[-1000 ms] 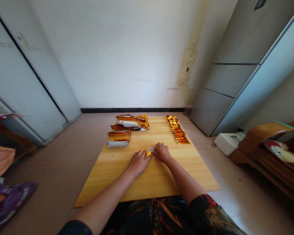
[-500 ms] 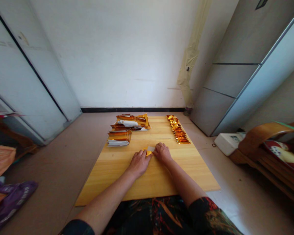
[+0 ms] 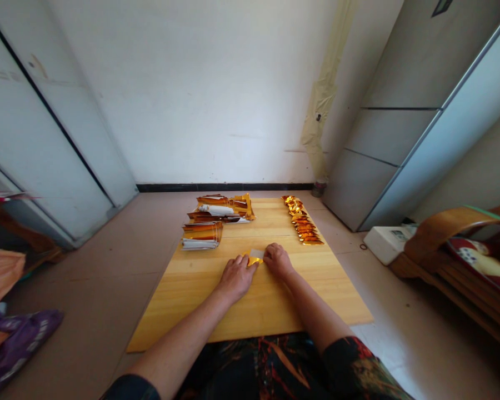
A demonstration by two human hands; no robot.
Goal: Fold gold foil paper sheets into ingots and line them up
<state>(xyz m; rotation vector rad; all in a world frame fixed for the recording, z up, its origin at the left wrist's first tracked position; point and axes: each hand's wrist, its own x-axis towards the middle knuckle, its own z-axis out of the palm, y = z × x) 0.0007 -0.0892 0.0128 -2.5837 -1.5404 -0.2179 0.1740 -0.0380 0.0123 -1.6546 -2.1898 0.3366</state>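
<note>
A small sheet of gold foil paper (image 3: 255, 256) with a white side showing lies on the wooden board (image 3: 250, 303) between my hands. My left hand (image 3: 235, 275) rests on its left part with fingers curled down. From the right, my right hand (image 3: 277, 259) pinches the sheet's edge with closed fingers. Further back on the board lie stacks of flat gold sheets (image 3: 202, 234) and another pile (image 3: 225, 208). A row of folded gold pieces (image 3: 303, 223) runs along the board's right back side.
The board lies on a tiled floor in front of a white wall. A grey fridge (image 3: 404, 128) stands at right, with a white box (image 3: 386, 242) and a wooden chair (image 3: 458, 244) beside it. Purple and orange bags (image 3: 8, 328) lie at left.
Both hands stay on the gold sheet; my right hand has shifted very slightly along its edge. Nothing else has moved.
</note>
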